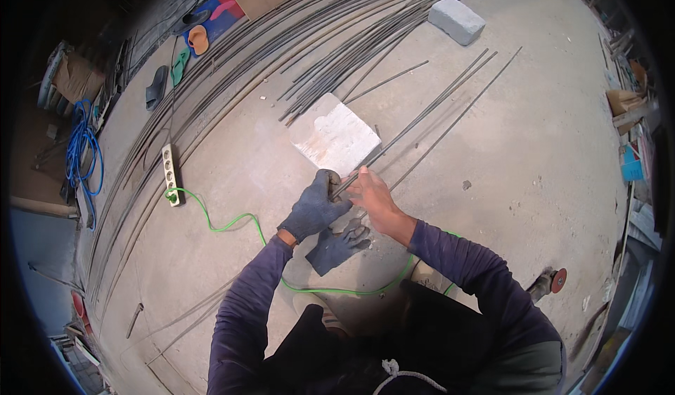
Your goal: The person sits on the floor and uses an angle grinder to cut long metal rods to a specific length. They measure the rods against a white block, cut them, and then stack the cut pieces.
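Observation:
My left hand (314, 204), in a dark grey work glove, is closed round the near ends of a pair of thin steel rods (436, 104). My bare right hand (377, 201) has its fingers against the same rods, just right of the glove. The rods slant up to the far right, passing the edge of a pale block (337, 136). Another steel rod (460, 113) lies alongside on the concrete. Below my hands a loose dark glove (337, 249) rests on the floor. How far my right fingers wrap the rods is partly hidden.
A bundle of steel rods (351, 68) lies beyond the block, near a second grey block (457, 21). At left are a power strip (169, 173) with a green cord (246, 216), and sandals (157, 87). An angle grinder (547, 284) sits at right.

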### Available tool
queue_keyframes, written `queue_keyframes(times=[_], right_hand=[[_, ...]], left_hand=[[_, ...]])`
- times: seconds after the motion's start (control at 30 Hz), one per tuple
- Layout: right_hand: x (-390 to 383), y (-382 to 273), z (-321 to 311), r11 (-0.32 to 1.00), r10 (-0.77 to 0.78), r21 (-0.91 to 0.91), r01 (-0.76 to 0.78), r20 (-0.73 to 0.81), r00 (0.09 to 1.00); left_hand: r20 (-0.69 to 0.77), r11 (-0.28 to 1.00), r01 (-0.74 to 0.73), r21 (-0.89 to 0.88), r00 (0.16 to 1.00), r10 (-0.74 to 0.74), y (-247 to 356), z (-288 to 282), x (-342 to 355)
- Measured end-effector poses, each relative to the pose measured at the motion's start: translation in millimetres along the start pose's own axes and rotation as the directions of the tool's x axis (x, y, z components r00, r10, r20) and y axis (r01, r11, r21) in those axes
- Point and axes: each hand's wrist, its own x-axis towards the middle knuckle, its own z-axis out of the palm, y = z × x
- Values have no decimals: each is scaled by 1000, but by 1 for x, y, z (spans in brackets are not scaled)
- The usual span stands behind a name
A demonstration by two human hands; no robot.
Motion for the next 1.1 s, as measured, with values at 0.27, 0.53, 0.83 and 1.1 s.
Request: queue_keyframes(times=[0.27, 0.53, 0.83, 1.1], right_hand=[[44, -33, -71, 988, -73, 123, 95, -172, 982], [175, -150, -110, 959, -251, 13, 282, -420, 872], [198, -110, -78, 984, -121, -159, 76, -294, 948], [216, -78, -79, 981, -143, -154, 117, -173, 975]], left_hand=[[302, 925, 314, 214, 879, -368, -120, -47, -85], [-290, 846, 471, 250, 870, -399, -212, -83, -135], [-238, 925, 381, 20, 900, -366, -128, -62, 14], [-240, 972, 237, 0, 943, -230, -123, -51, 19]])
